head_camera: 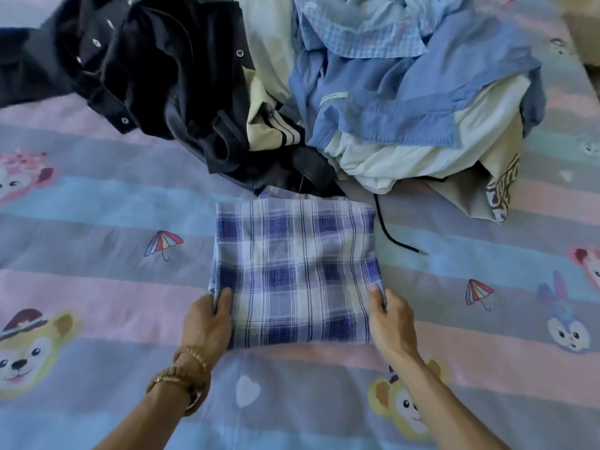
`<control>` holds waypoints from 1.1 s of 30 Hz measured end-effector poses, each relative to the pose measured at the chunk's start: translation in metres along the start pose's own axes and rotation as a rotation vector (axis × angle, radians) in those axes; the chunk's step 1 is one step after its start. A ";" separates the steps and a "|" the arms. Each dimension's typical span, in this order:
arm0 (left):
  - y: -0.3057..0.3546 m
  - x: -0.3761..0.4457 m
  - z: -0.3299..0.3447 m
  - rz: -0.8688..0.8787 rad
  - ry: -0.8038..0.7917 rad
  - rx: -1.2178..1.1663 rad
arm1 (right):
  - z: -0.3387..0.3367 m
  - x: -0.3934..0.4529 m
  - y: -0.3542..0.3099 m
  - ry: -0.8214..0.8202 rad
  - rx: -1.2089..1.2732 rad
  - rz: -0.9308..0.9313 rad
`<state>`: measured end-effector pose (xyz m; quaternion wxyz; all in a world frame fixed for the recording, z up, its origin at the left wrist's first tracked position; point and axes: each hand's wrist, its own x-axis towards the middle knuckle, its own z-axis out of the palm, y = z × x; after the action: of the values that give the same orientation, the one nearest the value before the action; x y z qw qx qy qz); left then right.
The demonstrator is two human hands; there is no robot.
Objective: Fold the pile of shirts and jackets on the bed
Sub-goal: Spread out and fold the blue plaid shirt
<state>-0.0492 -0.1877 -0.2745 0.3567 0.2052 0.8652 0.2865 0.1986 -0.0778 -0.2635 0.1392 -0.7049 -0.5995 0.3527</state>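
A blue and white plaid shirt (293, 271) lies folded into a neat rectangle on the bed in front of me. My left hand (207, 319) grips its left edge, thumb on top and fingers tucked under. My right hand (391, 323) holds the right edge the same way. Behind the shirt sits the unfolded pile: a black jacket with snap buttons (156, 76) on the left, a light blue shirt (406, 102) on the right, and a white garment (399, 157) under it.
The bedsheet (97, 287) is striped pink and blue with cartoon bears and umbrellas. A black drawstring (396, 238) trails out of the pile beside the plaid shirt. A beige garment with a zebra pattern (500, 186) lies at the pile's right.
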 end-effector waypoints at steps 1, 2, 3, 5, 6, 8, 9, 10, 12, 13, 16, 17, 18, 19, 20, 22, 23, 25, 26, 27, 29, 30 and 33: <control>-0.004 -0.008 -0.004 0.007 0.001 0.024 | -0.004 -0.011 0.006 0.011 -0.013 0.002; -0.009 -0.016 -0.008 0.008 -0.014 0.053 | -0.005 -0.022 0.016 0.010 -0.042 0.004; -0.016 -0.023 -0.010 -0.005 -0.032 0.077 | -0.005 -0.033 0.025 -0.003 -0.077 0.015; -0.026 -0.031 -0.016 -0.023 -0.058 0.118 | -0.002 -0.049 0.037 -0.028 -0.117 0.029; -0.028 -0.030 -0.018 -0.019 -0.039 0.150 | 0.001 -0.052 0.041 -0.013 -0.129 0.041; -0.025 -0.023 -0.023 -0.007 0.041 0.231 | 0.002 -0.050 0.036 0.061 -0.111 0.061; -0.022 -0.018 -0.026 -0.005 0.077 0.251 | 0.001 -0.048 0.030 0.098 -0.091 0.066; -0.018 -0.014 -0.027 -0.005 0.089 0.262 | 0.000 -0.045 0.025 0.119 -0.071 0.087; -0.012 -0.008 -0.024 -0.024 0.023 0.309 | 0.001 -0.042 0.021 0.044 -0.055 0.152; -0.010 -0.008 -0.020 -0.037 -0.029 0.327 | 0.001 -0.042 0.018 -0.036 -0.031 0.184; -0.006 -0.009 -0.009 -0.069 -0.105 0.245 | 0.005 -0.042 0.019 -0.239 0.072 0.202; -0.003 -0.012 -0.007 -0.067 -0.117 0.221 | 0.004 -0.041 0.018 -0.264 0.091 0.186; 0.001 -0.016 -0.005 -0.055 -0.127 0.209 | -0.001 -0.039 0.021 -0.271 0.101 0.178; 0.005 -0.021 -0.004 -0.043 -0.130 0.197 | -0.008 -0.037 0.022 -0.269 0.093 0.167; 0.011 -0.031 -0.001 -0.018 -0.129 0.191 | -0.021 -0.038 0.027 -0.259 0.086 0.163; 0.024 -0.057 0.009 0.032 -0.123 0.175 | -0.049 -0.039 0.042 -0.248 0.065 0.148; 0.033 -0.080 0.021 0.064 -0.133 0.164 | -0.074 -0.044 0.056 -0.233 0.055 0.148; 0.048 -0.125 0.050 0.116 -0.176 0.127 | -0.122 -0.052 0.085 -0.188 0.022 0.136; 0.057 -0.154 0.074 0.143 -0.211 0.102 | -0.154 -0.059 0.106 -0.146 -0.005 0.136; 0.065 -0.181 0.099 0.166 -0.235 0.083 | -0.185 -0.064 0.127 -0.103 -0.033 0.126; 0.079 -0.234 0.153 0.205 -0.271 0.059 | -0.243 -0.073 0.180 -0.010 -0.105 0.110; 0.086 -0.258 0.179 0.232 -0.283 0.028 | -0.269 -0.076 0.206 0.034 -0.138 0.109; 0.101 -0.330 0.260 0.296 -0.356 -0.034 | -0.342 -0.086 0.290 0.149 -0.266 0.147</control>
<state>0.3753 -0.2059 -0.1962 0.4612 0.3712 0.7441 0.3095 0.6395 -0.1515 -0.1717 0.0627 -0.7832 -0.5756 0.2264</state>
